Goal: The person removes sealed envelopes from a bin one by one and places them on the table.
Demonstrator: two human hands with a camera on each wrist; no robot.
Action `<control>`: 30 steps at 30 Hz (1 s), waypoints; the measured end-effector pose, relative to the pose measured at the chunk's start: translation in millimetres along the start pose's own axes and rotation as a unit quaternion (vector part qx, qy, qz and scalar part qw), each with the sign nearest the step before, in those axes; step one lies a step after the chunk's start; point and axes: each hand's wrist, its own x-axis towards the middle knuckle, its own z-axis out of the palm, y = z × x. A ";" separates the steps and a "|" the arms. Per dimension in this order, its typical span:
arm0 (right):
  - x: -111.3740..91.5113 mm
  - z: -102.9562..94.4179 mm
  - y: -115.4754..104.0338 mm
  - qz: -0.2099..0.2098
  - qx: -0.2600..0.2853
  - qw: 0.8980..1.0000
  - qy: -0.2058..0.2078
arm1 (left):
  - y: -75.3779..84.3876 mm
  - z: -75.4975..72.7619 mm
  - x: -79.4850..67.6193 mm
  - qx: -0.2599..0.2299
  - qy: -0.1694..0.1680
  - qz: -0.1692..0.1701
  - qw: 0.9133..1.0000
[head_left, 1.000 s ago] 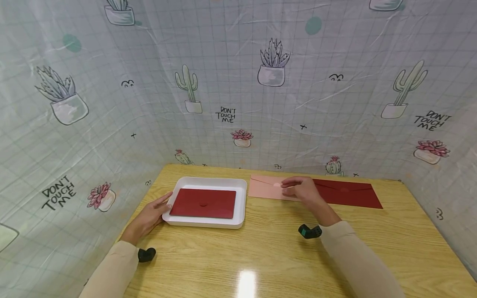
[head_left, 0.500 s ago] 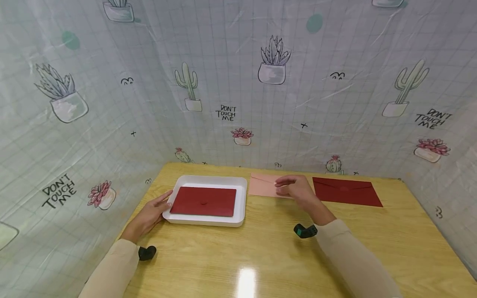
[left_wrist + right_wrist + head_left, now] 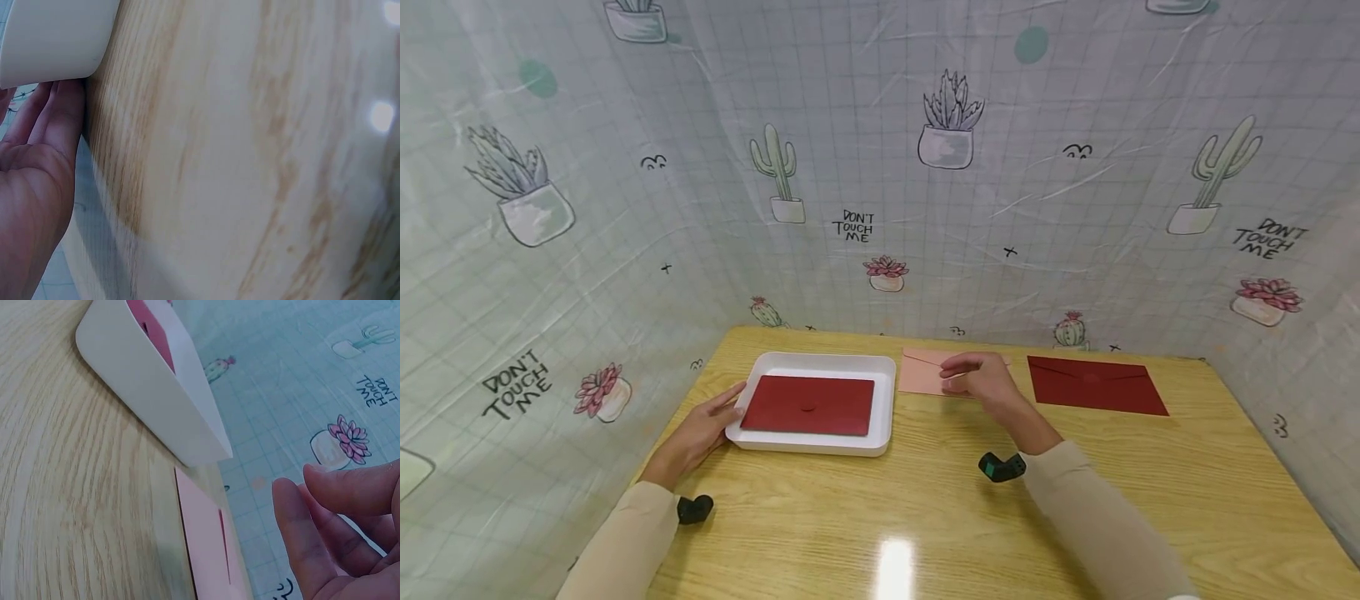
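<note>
A white tray (image 3: 820, 364) stands on the wooden table with a red envelope (image 3: 808, 406) lying inside. My left hand (image 3: 703, 429) holds the tray's left side; its thumb is at the rim and its fingers lie along the outer wall. In the left wrist view, the tray (image 3: 56, 37) hides those fingertips. Just right of the tray, a pink envelope (image 3: 919, 372) lies flat. Over it hovers my right hand (image 3: 983, 385), partly covering it. The right wrist view shows the right hand's fingers (image 3: 294, 512) loosely bent, with nothing between them and the thumb.
A dark red envelope (image 3: 1097, 385) lies at the right along the table's back. A curtain with cactus prints (image 3: 850, 167) rises behind and beside the table (image 3: 850, 517). Each wrist carries a small black device (image 3: 1002, 467).
My right hand has drifted left across the pink envelope, away from the dark red one, which is now uncovered. The left hand and the tray have stayed in place.
</note>
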 end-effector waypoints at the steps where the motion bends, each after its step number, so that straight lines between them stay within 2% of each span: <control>1: 0.2 1.6 -0.3 0.002 0.001 1.000 0.000 | 0.1 0.0 -0.5 0.003 -0.001 0.001 1.000; 9: 5.9 17.5 1.2 -0.005 0.020 1.000 -0.008 | -2.1 -2.5 -2.0 0.010 -0.002 0.007 1.000; 30: 12.5 61.8 2.1 0.027 0.048 0.998 -0.007 | -2.5 0.1 -1.7 0.010 -0.003 0.014 1.000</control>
